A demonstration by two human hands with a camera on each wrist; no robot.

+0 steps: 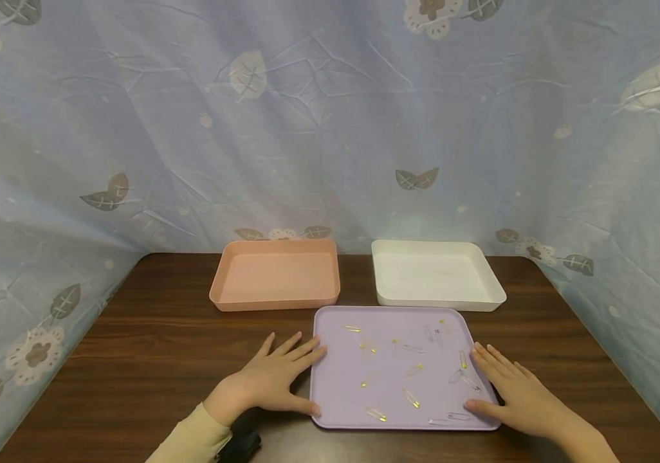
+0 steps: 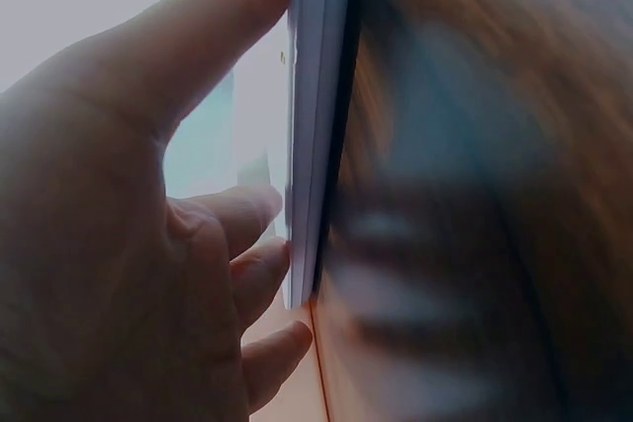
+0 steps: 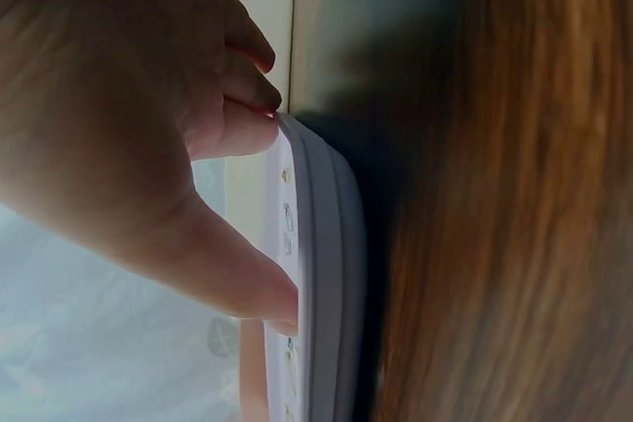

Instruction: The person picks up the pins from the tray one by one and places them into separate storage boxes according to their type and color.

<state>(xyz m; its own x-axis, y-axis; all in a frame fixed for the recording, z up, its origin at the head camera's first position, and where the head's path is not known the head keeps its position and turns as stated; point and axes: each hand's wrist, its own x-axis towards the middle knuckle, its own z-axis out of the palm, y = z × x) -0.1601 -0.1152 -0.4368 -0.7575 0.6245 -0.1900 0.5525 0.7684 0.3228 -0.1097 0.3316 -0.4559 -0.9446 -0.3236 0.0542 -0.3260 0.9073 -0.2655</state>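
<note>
A lilac tray (image 1: 390, 386) lies on the table, with several gold safety pins (image 1: 412, 398) and several silver safety pins (image 1: 458, 416) scattered across it. My left hand (image 1: 269, 379) touches the tray's left rim with thumb and fingertips, fingers spread. On the opposite side, my right hand (image 1: 523, 395) rests thumb and fingertips on the right rim, its fingers extended. Both wrist views show the tray's side wall (image 2: 315, 126) close to the fingertips. Neither hand holds a pin.
Behind the lilac tray stand a pink tray (image 1: 275, 305) on the left and a white tray (image 1: 440, 303) on the right. A floral cloth (image 1: 318, 128) hangs round the back and sides of the dark wooden table (image 1: 162, 360). A black object (image 1: 240, 445) sits by the left wrist.
</note>
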